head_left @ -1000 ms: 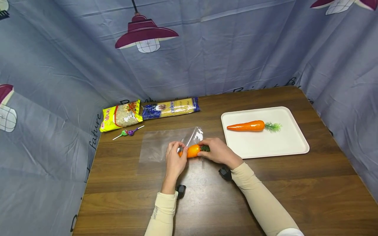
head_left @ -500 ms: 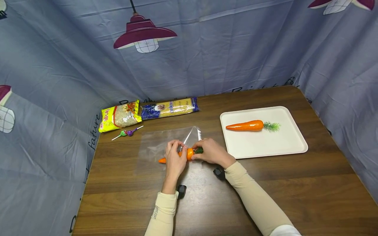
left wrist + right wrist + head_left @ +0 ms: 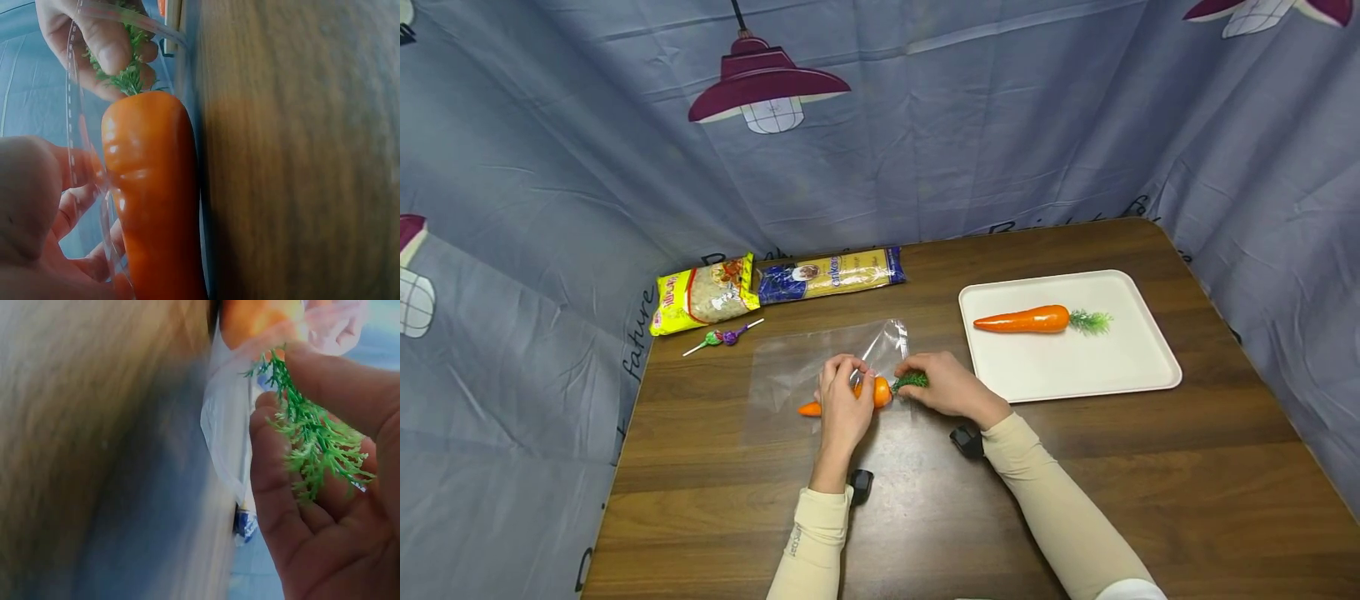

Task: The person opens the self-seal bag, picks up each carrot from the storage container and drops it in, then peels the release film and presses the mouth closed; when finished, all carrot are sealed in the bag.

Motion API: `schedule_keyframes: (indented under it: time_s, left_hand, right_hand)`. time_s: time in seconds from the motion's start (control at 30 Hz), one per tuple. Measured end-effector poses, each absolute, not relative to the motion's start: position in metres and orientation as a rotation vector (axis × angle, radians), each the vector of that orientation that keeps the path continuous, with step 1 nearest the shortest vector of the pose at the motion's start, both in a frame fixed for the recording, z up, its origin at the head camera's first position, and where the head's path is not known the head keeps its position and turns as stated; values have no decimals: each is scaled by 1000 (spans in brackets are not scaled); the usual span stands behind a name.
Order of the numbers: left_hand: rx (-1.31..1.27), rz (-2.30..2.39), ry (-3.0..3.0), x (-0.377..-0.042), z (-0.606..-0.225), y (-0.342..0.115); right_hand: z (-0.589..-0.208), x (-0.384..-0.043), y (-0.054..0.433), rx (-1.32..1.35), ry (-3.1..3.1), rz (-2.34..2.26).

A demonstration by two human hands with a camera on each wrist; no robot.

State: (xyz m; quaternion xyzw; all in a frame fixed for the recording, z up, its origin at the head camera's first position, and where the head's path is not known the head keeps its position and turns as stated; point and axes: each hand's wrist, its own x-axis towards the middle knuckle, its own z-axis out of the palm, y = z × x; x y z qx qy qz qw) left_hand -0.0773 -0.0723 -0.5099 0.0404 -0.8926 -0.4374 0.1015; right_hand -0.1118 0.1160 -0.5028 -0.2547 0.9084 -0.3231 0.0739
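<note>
An orange carrot [image 3: 153, 187] with a green leafy top [image 3: 312, 434] lies mostly inside a clear plastic bag [image 3: 790, 367] on the table. Its tip points left, past the left hand [image 3: 846, 400], and its thick end is at the bag's mouth. The left hand pinches the film of the bag's upper side near the mouth, over the carrot. On the right, the right hand [image 3: 947, 383] has its thumb and fingers around the green top, which sticks out of the opening. Part of the carrot's body is hidden under the left hand in the head view.
A white tray [image 3: 1090, 367] with a second carrot [image 3: 1026, 320] stands to the right. At the back left lie a yellow packet [image 3: 711, 296], a blue and gold packet [image 3: 835, 275] and two lollipops [image 3: 724, 337]. A curtain [image 3: 925, 150] hangs behind the table.
The carrot has slid left into the bag, its tip now showing beyond the left hand. The right hand moved left with it, then slightly back right along the greens. The left hand stayed nearly still.
</note>
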Motion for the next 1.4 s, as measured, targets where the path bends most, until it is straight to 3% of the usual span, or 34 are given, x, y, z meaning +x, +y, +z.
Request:
schedule_keyframes:
  time_s: [0.27,0.4,0.8,0.93,1.4]
  left_hand:
    - [108,-1267,-2648,-78,-511,-73]
    - [105,-1247,-2649,-77,-511,-73]
    - [111,-1280,-2659,-77,-511,-73]
    - [114,-1272,-2660,-77,-512,-75]
    - [95,-1265,-2674,-76,-514,-76]
  right_hand:
    - [-502,-112,113,-771,2708,-965]
    - [-494,-109,135,-734,2688,-955]
    - [-478,-129,315,-224,3005,-837]
    - [-487,-135,356,-128,2973,-787]
    - [-503,-152,361,-103,2940,-663]
